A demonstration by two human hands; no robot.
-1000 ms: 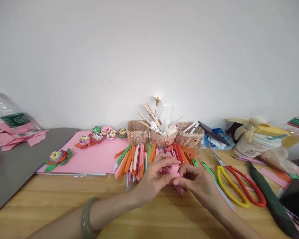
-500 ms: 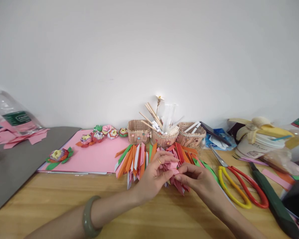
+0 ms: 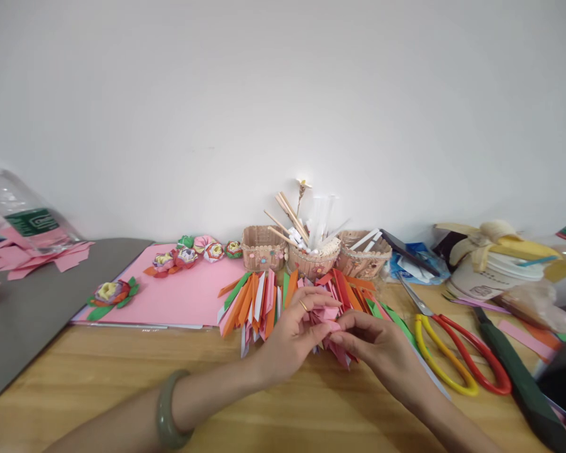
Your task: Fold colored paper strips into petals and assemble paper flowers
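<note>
A piece of pink folded paper (image 3: 327, 314) is pinched between my two hands in front of the baskets. My left hand (image 3: 297, 330), with a ring on one finger, is closed on its left side. The thumb and fingertips of my right hand (image 3: 375, 343) grip its right edge. Behind and beside my hands lies a spread of folded paper strips (image 3: 252, 308) in orange, green, white and pink. More red and orange strips (image 3: 349, 290) fan out behind my right hand. My palms hide part of the pile.
Three woven baskets (image 3: 264, 248) stand by the wall, the middle one full of sticks. Paper flowers (image 3: 108, 296) lie on pink sheets (image 3: 170, 299) at left. Scissors (image 3: 469, 352), a dark green-handled tool (image 3: 519, 384) and a cup (image 3: 495, 277) with a banana peel are at right. A bottle (image 3: 26, 214) leans at far left.
My hands keep nearly the same pose around the pink paper. The view has shifted very slightly; nothing has visibly been picked up or let go.
</note>
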